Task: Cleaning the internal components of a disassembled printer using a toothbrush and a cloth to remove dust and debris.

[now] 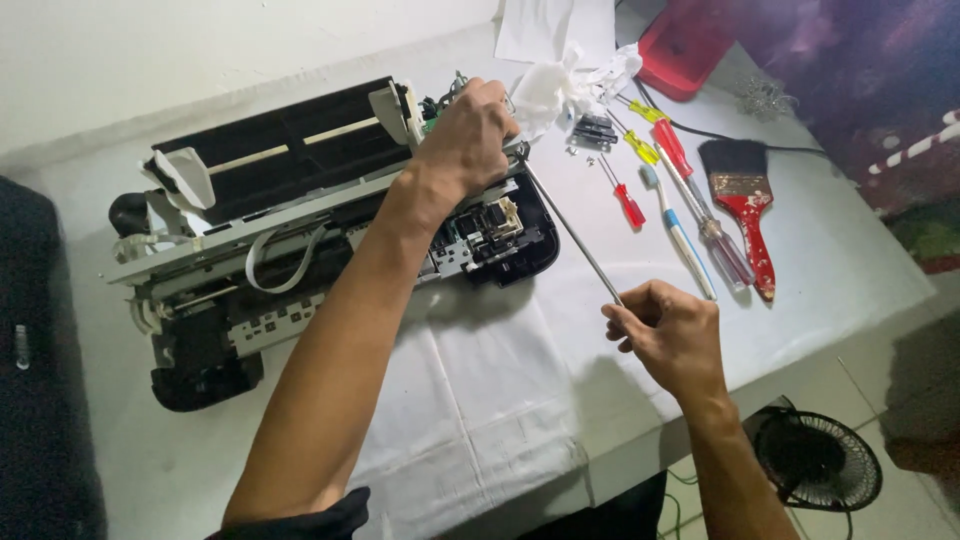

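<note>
— Hands first: what has each got?

— Right hand (672, 335) is curled closed around the near end of a long thin metal rod (570, 228), out over the front part of the bench (840, 270). Left hand (468, 135) rests on top of the opened printer (330, 235), fingers bent down over its right rear corner; whether it grips anything there I cannot tell.

— Where does the rod run?

— Slanting from the right hand up and to the left, its far end at the printer's right side, just beside the left hand.

— And the printer?

— Lying on a white cloth (480, 400) spread on the bench, covers off, black base and white frame showing, a flat ribbon cable looping at the front.

— Anything else around?

— To the right of the printer, a row of tools: a small red-handled screwdriver (622, 195), a toothbrush (678, 235), a long screwdriver with a clear handle (722, 248), another with a red handle (672, 148) and a paintbrush with a red handle (748, 200). Crumpled white tissue (560, 85) lies near the left hand, with a small dark part (594, 128) beside it. A red box (685, 45) sits at the far edge. A small black fan (815, 462) stands on the floor, below the bench.
</note>
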